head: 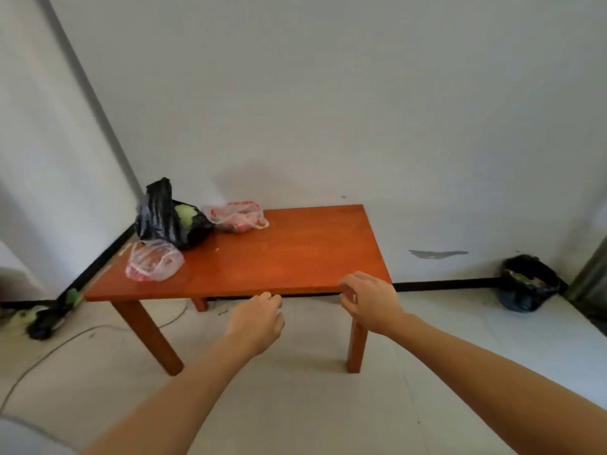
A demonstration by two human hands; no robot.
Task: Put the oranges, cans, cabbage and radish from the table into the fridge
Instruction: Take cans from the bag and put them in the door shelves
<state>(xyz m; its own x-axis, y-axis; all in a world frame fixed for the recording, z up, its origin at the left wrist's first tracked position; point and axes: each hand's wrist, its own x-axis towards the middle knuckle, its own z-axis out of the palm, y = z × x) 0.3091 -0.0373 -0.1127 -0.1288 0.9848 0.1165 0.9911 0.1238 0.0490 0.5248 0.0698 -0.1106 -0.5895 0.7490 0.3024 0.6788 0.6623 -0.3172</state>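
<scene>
A low orange-brown wooden table stands against the white wall. On its left end lie three bags. A black bag shows a pale green cabbage through its opening. Behind it to the right is a clear bag with red items I cannot make out. In front sits another clear bag with orange and red contents. My left hand hovers before the table's front edge, fingers loosely curled, holding nothing. My right hand is at the front right corner, fingers apart and empty. No fridge is in view.
A black bin bag with rubbish sits on the floor at the right by the wall. A grey metal surface shows at the far right edge. A dark object with green parts and a thin cable lie on the floor at left.
</scene>
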